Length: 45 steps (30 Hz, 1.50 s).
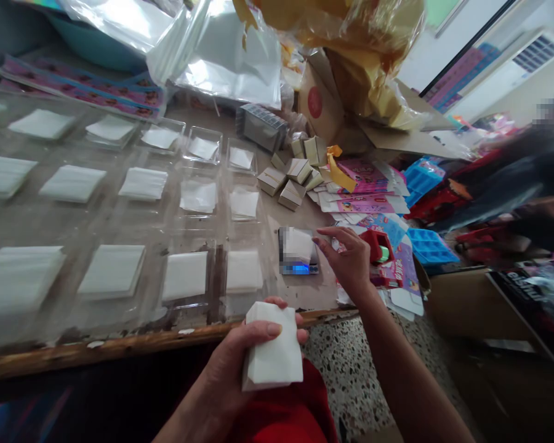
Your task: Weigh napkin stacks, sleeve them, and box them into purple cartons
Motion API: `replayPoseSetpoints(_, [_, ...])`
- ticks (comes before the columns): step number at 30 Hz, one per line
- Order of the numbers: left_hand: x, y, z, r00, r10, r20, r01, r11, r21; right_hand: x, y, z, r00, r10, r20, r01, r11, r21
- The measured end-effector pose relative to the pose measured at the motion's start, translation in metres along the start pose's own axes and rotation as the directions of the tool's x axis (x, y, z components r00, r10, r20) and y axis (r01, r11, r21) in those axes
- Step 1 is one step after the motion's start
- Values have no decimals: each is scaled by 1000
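Note:
My left hand [233,363] is closed around a thick stack of white square sheets [273,349], held over my lap just below the table's front edge. My right hand [347,261] reaches out beside a small digital scale [298,252] with a blue lit display; its fingers are curled, with the fingertips next to a few white sheets lying on the scale. Whether the fingers pinch those sheets is not clear. Several clear plastic trays [184,277] on the table each hold a white stack.
Small tan cartons [289,178] and pink printed packages [364,184] lie behind the scale. Crumpled plastic bags [231,55] are piled at the back. Blue moulded trays [427,246] and a red tape holder [378,246] sit on the right. A wooden table edge [120,347] runs along the front.

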<state>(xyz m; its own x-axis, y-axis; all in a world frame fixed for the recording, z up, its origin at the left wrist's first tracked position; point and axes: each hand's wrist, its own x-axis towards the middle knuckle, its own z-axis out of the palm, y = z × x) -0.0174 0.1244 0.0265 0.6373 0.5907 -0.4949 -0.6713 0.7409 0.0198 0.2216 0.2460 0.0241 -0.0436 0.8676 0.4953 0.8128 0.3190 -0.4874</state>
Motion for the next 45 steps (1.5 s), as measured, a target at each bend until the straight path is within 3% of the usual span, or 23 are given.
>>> replayPoseSetpoints(9, [5,-2,-4,997,-8,-78,8,1000,4,-2,2,-1,999,-9,31,11,998,-60])
replayPoseSetpoints(17, [13,-5,-8,976,-16,-216,18,1000,10,-3,3,1,981,-66,183,88,989,-116])
replayPoseSetpoints(32, [8,-10,1,983,-28,-179,28,1000,1,-3,5,-1,972,-70,223,114,975,-192])
replayPoseSetpoints(38, [7,-9,3,980,-24,-195,26,1000,5,-9,-7,8,883,-108,457,270,913,-306])
replayPoseSetpoints(45, [-2,8,0,986,43,-162,-41,999,15,4,-10,24,797,-31,603,325,864,-386])
